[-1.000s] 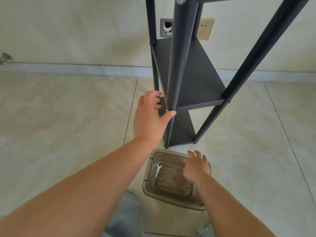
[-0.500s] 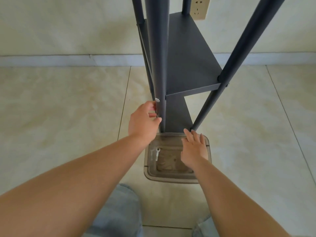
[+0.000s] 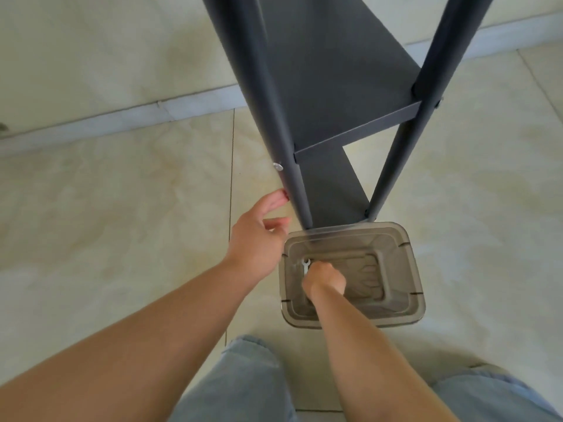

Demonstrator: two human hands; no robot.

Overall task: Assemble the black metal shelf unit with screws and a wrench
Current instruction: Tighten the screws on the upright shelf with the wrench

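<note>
I see the black shelf unit (image 3: 344, 71) standing upright on the tiled floor (image 3: 122, 208), its near-left post (image 3: 274, 123) running down to the floor just behind a clear brownish plastic bin (image 3: 408, 257). A silver screw head (image 3: 277, 166) sits on the left face of that post, level with the edge of the middle shelf; a lower shelf (image 3: 332, 190) shows beneath it. Left hand (image 3: 256, 239) is beside the foot of the post, fingers loosely spread and half curled, holding nothing; the index fingertip looks to be touching or just short of the post, I can't tell which. Right hand (image 3: 324, 280) is down inside the bin, fingers bunched at the small silver wrench (image 3: 305, 264) lying on the bin's bottom near its left wall. The wrench's open end sticks out above the fingers; I cannot tell whether it's actually gripped or only touched. Light-blue jeans (image 3: 243, 385) fill the bottom of the view.
</note>
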